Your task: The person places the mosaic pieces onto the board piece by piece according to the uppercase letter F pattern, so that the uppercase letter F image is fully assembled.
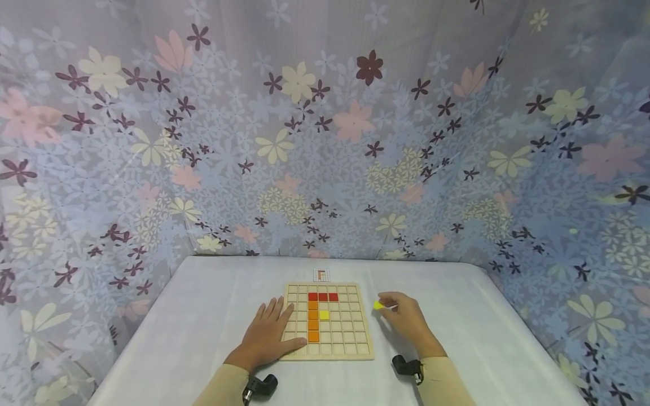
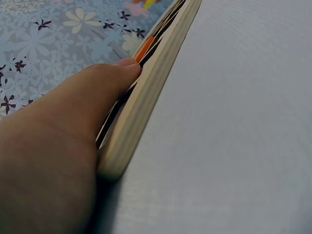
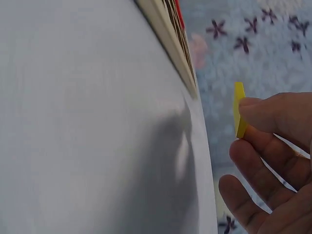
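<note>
A wooden grid board (image 1: 350, 349) lies on the table, with three red tiles (image 1: 323, 296) in a row, several orange tiles (image 1: 313, 325) in a column below them and one yellow tile (image 1: 324, 315) beside that column. My left hand (image 1: 266, 332) rests on the board's left edge, fingers straight and spread. In the left wrist view its thumb (image 2: 112, 80) lies over the rim near an orange tile (image 2: 144, 48). Right of the board, my right hand (image 1: 405, 318) pinches a yellow tile (image 3: 238, 109) between thumb and fingers, held above the table.
A small printed card (image 1: 321, 274) with a coloured grid pattern lies just behind the board. The white-covered table (image 1: 203, 316) ends at a flowered curtain (image 1: 325, 141). A black wrist camera (image 1: 261, 386) sits at the left wrist, another camera (image 1: 405, 365) at the right.
</note>
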Motion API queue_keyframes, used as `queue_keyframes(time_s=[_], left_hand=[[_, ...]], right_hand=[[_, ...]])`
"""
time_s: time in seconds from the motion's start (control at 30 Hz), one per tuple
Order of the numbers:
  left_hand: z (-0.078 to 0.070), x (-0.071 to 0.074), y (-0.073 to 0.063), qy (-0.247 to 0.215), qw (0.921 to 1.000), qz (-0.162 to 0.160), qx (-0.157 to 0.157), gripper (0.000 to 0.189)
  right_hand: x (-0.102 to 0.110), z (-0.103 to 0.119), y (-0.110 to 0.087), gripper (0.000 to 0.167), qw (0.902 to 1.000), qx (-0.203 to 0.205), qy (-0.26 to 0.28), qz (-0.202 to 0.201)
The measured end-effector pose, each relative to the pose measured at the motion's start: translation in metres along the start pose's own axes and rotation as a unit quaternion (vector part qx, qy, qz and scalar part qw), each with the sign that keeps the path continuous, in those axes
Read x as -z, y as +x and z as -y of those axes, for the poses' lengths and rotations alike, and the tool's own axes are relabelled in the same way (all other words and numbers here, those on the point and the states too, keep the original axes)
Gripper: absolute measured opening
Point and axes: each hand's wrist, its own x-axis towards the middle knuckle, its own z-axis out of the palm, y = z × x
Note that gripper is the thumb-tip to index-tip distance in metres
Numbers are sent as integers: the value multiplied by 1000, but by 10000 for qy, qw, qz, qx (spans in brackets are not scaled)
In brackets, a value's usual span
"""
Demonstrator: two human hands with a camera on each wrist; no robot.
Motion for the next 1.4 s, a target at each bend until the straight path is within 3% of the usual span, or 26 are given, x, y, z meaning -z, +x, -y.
queue_keyframes(time_s=[0.23,0.77,1.03,1.4], left_hand=[[2,-2,1,-14,10000,10,-25,107],[5,-4,2,2,10000,-13,2,107],[1,-2,2,-8,10000,22,21,106],[1,-1,1,41,10000,41,37,106]], right_hand=[[-17,20,3,35,9981,606,75,88],[-53,52,11,30,9817,1144,337,1486],[-67,52,13,31,9834,958,184,1532],[-73,55,11,33,9876,854,188,1303]])
